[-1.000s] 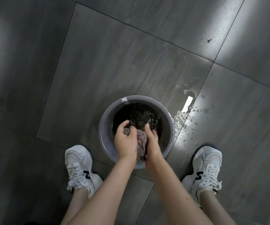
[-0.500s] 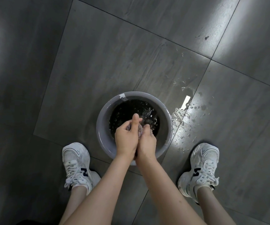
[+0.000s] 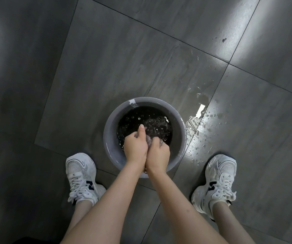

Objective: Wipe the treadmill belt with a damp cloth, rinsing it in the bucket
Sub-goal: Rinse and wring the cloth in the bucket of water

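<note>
A round grey bucket point(image 3: 113, 120) of dark, rippling water stands on the floor between my feet. Over its near half, my left hand point(image 3: 135, 148) and my right hand point(image 3: 158, 156) are pressed together and grip a wet pinkish-grey cloth point(image 3: 148, 140). Only a small bunched part of the cloth shows between the hands; the rest is hidden inside my fists. The treadmill is not in view.
Dark grey floor tiles point(image 3: 106, 67) surround the bucket. A patch of splashed water point(image 3: 198, 124) lies on the floor just right of the bucket. My white sneakers stand at the left point(image 3: 81, 176) and right point(image 3: 217, 180) of the bucket.
The cloth hung spread between my hands a second ago. My hands have closed together around it, and it is now bunched tight; the water still ripples.
</note>
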`<act>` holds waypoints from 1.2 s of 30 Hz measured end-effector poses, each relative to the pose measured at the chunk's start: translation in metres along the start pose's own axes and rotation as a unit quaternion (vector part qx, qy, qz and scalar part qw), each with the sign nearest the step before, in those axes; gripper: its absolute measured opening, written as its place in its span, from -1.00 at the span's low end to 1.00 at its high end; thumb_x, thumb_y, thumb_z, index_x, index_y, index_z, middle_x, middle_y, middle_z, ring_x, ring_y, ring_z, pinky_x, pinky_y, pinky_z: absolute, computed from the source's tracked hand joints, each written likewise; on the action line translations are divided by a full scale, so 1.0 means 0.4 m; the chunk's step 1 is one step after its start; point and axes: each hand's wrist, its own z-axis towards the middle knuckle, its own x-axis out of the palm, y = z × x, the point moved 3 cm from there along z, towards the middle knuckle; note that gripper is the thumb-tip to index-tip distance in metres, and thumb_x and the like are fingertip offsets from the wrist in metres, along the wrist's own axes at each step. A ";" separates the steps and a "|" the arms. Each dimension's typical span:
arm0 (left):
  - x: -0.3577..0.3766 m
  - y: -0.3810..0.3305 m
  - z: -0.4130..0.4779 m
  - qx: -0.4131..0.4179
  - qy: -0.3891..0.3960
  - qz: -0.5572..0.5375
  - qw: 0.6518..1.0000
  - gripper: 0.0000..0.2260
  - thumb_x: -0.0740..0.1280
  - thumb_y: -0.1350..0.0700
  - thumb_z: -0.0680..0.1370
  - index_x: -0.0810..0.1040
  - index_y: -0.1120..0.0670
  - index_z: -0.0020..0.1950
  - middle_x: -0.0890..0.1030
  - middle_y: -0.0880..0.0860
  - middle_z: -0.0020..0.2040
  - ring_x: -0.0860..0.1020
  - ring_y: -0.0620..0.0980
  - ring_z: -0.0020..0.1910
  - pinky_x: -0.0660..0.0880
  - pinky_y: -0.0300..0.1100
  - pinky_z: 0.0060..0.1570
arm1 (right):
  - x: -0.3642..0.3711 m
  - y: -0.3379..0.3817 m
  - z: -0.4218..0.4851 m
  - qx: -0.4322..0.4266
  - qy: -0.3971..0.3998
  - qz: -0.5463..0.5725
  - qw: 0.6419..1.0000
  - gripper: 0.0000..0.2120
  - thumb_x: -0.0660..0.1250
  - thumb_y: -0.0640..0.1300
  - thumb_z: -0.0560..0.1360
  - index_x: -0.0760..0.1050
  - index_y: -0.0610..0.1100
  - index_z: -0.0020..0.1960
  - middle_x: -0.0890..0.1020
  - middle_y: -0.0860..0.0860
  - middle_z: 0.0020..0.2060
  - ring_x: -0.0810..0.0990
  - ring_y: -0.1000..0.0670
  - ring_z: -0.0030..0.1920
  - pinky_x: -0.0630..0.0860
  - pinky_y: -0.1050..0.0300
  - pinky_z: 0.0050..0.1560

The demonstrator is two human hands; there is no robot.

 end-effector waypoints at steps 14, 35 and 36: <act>0.003 0.044 0.005 -0.079 0.062 0.061 0.993 -0.51 0.17 -0.17 0.59 0.60 0.23 -0.15 0.66 0.19 -0.19 0.63 0.15 -0.12 0.56 0.04 0.01 | -0.035 -0.052 0.010 -0.037 0.034 -0.146 0.988 -0.60 -0.05 0.17 0.62 0.44 0.01 -0.18 0.63 -0.04 -0.11 0.55 -0.09 -0.01 0.28 0.12 -0.10; 0.051 0.193 -0.052 -0.125 0.104 0.280 0.946 -0.55 0.20 -0.19 0.56 0.46 0.17 0.17 0.56 0.17 0.11 0.55 0.21 0.07 0.55 0.10 0.06 | -0.310 -0.246 0.092 0.263 0.074 0.295 0.915 -0.56 0.42 0.08 0.33 0.50 -0.20 0.06 0.69 -0.12 -0.14 0.68 -0.08 -0.24 0.56 0.11 -0.36; 0.060 0.196 -0.044 -0.124 0.111 0.290 0.942 -0.54 0.19 -0.19 0.56 0.42 0.18 0.20 0.54 0.19 0.13 0.53 0.21 0.07 0.56 0.11 0.02 | -0.301 -0.255 0.106 0.269 0.055 0.266 0.924 -0.56 0.42 0.07 0.37 0.45 -0.17 0.12 0.67 -0.12 -0.06 0.66 -0.09 -0.19 0.54 0.08 -0.29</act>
